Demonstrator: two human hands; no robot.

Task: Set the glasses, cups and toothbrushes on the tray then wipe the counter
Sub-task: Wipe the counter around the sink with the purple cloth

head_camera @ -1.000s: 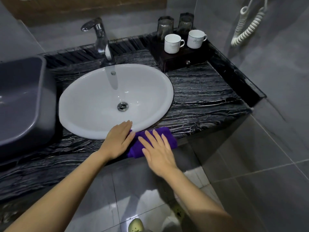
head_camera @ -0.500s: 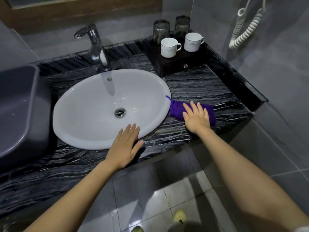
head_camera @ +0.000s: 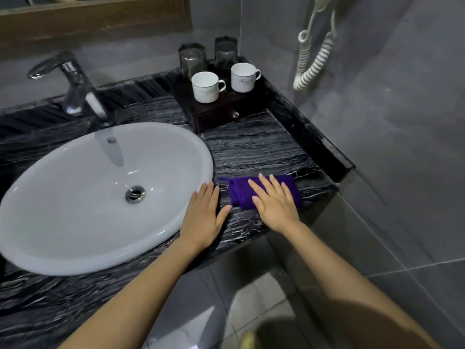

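Cloth [head_camera: 239,195]: purple, folded, on the tabletop [head_camera: 256,149] right of the sink [head_camera: 201,152]. Soft and light, likely to bunch; best pressed flat from above. Right hand [head_camera: 274,202]: fingers straight, pressing it. Left hand [head_camera: 203,212]: flat at the sink's edge, holding nothing.

2 glasses [head_camera: 192,59], upper centre. 2 cups [head_camera: 205,88], just below them. 1 tray [head_camera: 221,114] under all 4. 1 sink [head_camera: 75,202], left. 1 tap [head_camera: 73,84], upper left. 1 cloth [head_camera: 237,195], centre. 1 counter [head_camera: 251,152]. 1 cord [head_camera: 314,64], upper right. 2 hands, centre: left hand [head_camera: 203,215], right hand [head_camera: 274,205].
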